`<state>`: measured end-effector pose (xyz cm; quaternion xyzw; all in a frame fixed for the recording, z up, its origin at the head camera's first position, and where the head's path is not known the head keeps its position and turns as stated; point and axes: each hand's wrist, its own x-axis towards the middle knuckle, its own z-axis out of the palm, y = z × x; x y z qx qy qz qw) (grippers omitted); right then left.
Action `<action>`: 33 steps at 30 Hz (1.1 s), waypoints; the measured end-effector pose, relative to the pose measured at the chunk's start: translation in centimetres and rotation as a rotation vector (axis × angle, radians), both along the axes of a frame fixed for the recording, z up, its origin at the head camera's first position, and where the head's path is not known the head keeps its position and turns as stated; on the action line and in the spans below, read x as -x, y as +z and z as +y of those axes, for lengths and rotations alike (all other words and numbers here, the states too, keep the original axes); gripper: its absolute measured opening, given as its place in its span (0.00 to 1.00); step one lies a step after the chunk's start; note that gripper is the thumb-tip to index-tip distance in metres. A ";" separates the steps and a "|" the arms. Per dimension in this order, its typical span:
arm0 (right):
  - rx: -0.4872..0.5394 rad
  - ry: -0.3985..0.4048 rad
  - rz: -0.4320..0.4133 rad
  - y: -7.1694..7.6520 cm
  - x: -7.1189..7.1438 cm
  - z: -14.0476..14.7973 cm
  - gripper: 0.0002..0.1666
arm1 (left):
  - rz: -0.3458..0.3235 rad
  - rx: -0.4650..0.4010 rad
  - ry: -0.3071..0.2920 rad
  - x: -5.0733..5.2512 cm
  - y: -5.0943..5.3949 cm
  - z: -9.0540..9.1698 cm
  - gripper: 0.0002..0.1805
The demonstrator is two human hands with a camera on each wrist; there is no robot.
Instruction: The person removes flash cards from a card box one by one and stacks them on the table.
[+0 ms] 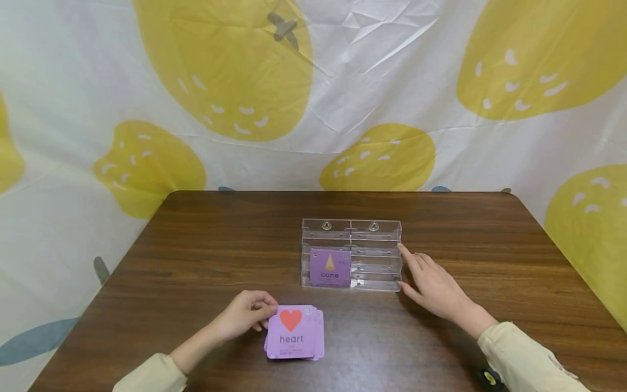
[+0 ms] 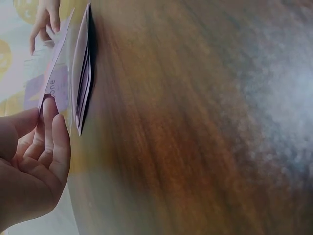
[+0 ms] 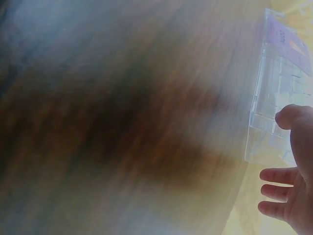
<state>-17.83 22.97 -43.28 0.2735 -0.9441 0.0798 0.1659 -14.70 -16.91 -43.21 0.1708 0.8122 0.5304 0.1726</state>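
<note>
My left hand (image 1: 248,314) pinches the left edge of a purple heart card (image 1: 291,344) between thumb and fingers. In the left wrist view this card (image 2: 59,49) is raised and tilted, apart from the card stack (image 2: 82,73) on the table. Behind it stands a clear plastic display rack (image 1: 376,238) with stepped tiers in two columns. A purple cone card (image 1: 330,268) sits at the rack's lower left. My right hand (image 1: 436,286) rests at the rack's right side, thumb and index finger extended against its edge; in the right wrist view the other fingers (image 3: 274,192) are straight.
The brown wooden table (image 1: 220,239) extends around the rack and cards. A white cloth with yellow lemon prints (image 1: 225,71) hangs behind it. A small dark round object (image 1: 490,377) lies near the right sleeve.
</note>
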 end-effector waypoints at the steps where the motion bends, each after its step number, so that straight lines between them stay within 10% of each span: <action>1: -0.001 0.000 0.000 0.0 0.0 0.0 0.46 | 0.002 0.006 0.002 0.0 -0.1 0.0 0.10; 33: -0.005 0.002 0.010 0.0 0.0 -0.1 0.47 | 0.202 0.214 0.078 0.6 0.8 -0.3 0.06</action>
